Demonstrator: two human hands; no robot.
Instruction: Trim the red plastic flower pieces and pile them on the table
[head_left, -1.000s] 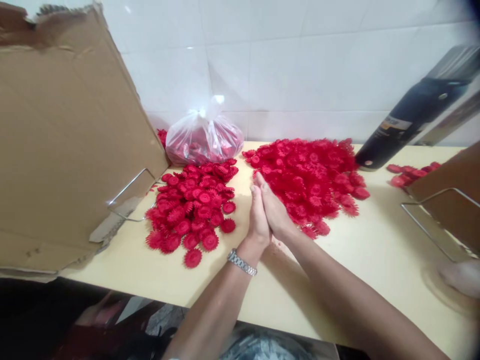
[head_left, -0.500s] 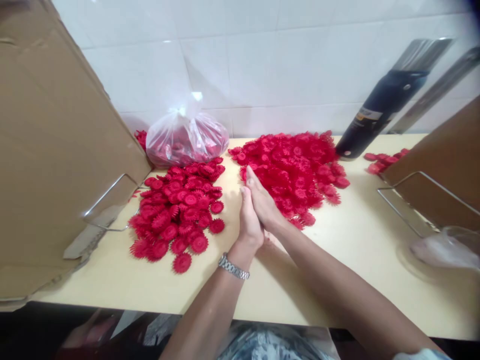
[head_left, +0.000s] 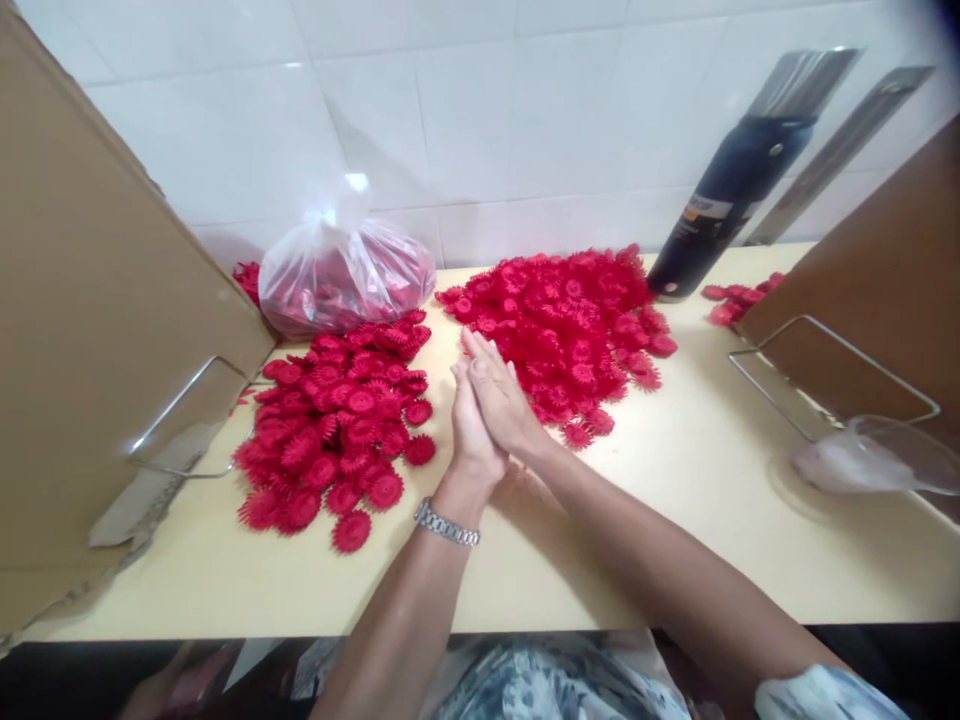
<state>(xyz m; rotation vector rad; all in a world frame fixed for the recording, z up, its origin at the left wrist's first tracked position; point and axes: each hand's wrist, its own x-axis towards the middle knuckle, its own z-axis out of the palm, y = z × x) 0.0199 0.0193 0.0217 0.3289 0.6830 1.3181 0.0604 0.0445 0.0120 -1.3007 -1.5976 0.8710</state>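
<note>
My left hand [head_left: 474, 425], with a silver watch [head_left: 448, 524] on its wrist, is pressed palm to palm against my right hand [head_left: 504, 398]. The fingers of both are fairly straight and lie close together, pointing away from me. Whatever lies between the palms, if anything, is hidden. To their left spreads a pile of red fringed discs [head_left: 337, 420], rosette-like with toothed edges. A larger pile of similar red discs [head_left: 570, 325] lies just beyond and to the right of my fingertips.
A tied clear plastic bag [head_left: 345, 275] of red pieces sits by the tiled wall. Behind the right pile stands a dark bottle [head_left: 720, 205]. Cardboard sheets [head_left: 97, 330] with wire supports flank the table [head_left: 600, 540]. A crumpled plastic bag [head_left: 855, 458] lies at right.
The view has shifted, so the table's contents sit further left. My hands remain together; the right fingers now lie further over the left ones.
</note>
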